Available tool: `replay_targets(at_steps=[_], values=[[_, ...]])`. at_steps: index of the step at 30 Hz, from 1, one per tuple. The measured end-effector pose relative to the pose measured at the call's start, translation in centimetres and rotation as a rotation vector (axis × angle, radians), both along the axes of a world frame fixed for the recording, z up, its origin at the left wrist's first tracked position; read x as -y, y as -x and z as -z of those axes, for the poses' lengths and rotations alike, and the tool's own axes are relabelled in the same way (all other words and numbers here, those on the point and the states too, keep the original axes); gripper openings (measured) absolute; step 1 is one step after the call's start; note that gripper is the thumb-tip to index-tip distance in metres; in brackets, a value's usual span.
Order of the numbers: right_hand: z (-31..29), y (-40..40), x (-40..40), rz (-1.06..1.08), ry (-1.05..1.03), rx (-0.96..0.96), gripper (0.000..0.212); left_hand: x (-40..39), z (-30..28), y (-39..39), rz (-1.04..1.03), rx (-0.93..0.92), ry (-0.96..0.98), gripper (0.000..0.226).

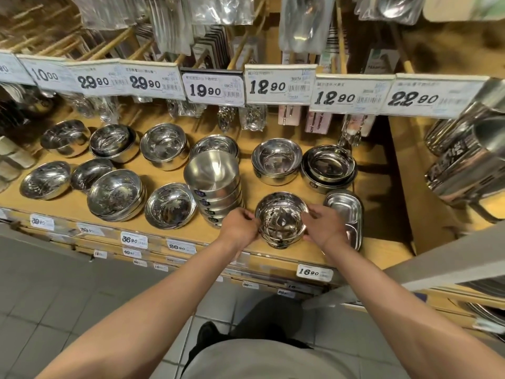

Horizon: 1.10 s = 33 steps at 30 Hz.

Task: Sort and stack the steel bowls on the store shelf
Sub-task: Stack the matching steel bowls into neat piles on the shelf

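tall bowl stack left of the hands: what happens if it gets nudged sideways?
The tall stack of bowls already leans, so it probably tips or slides apart. Polished steel likely slips, bowl on bowl. Neighbouring bowl sits close and would probably get knocked.

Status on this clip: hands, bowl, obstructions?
Left hand and right hand grip bowl at shelf front. Tall stack close left, tray close right.

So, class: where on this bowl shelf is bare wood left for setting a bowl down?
Bare shelf shows between the tall stack and the 12.90 bowls, and right of the divided tray, beside the wooden divider. The left half is crowded. Both hands grip the front bowl.
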State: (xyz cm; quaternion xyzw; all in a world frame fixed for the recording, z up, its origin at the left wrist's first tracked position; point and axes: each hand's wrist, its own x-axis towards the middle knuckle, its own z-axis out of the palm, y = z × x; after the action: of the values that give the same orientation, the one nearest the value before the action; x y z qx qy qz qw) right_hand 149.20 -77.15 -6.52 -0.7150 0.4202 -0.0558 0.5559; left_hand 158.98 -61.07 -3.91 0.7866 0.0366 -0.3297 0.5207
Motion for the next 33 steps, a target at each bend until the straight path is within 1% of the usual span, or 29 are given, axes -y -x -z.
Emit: replay_targets(at_steps=[4, 6, 10, 13, 16, 18, 21, 24, 26, 28, 30, 33], values=[[-0.4, 0.0, -0.2, -0.007, -0.001, 0.006, 0.034, 0.0, 0.1, -0.1, -0.013, 0.015, 0.035, 0.016], [-0.5, 0.2, -0.2, -0.031, 0.014, 0.01, 0.031, 0.0, 0.2, 0.0, 0.015, 0.036, 0.02, 0.016], [-0.9, 0.5, -0.4, -0.073, 0.033, 0.021, 0.031, -0.1, 0.2, -0.2, 0.065, 0.039, -0.008, 0.023], [-1.5, 0.8, -0.6, -0.114, 0.039, 0.023, 0.031, 0.0, 0.1, -0.4, 0.085, 0.057, -0.021, 0.022], [-1.9, 1.3, -0.8, -0.167, 0.104, 0.018, 0.017, 0.1, 0.2, -0.7, 0.1, 0.098, -0.029, 0.02], [-2.1, 1.6, -1.0, -0.195, 0.136, 0.028, 0.022, 0.1, 0.4, -0.8, 0.122, 0.127, -0.051, 0.02], [-2.1, 1.9, -1.1, -0.222, 0.144, 0.053, 0.02, 0.2, 0.8, -1.3, 0.132, 0.159, -0.071, 0.022], [-2.0, 2.0, -1.1, -0.225, 0.166, 0.084, 0.021, 0.4, 1.5, -1.9, 0.14, 0.218, -0.057, 0.017], [-1.7, 2.2, -1.2, -0.225, 0.158, 0.092, 0.015, 0.5, 1.8, -2.0, 0.134, 0.237, -0.036, 0.021], [-1.6, 2.6, -1.4, -0.224, 0.178, 0.097, 0.008, 0.5, 1.8, -2.1, 0.138, 0.248, -0.02, 0.019], [-1.6, 2.7, -1.5, -0.233, 0.197, 0.092, 0.011, 0.6, 1.9, -2.4, 0.146, 0.251, -0.03, 0.025], [-1.6, 2.5, -1.4, -0.238, 0.183, 0.071, 0.008, 0.7, 1.7, -2.6, 0.147, 0.207, -0.005, 0.024]])
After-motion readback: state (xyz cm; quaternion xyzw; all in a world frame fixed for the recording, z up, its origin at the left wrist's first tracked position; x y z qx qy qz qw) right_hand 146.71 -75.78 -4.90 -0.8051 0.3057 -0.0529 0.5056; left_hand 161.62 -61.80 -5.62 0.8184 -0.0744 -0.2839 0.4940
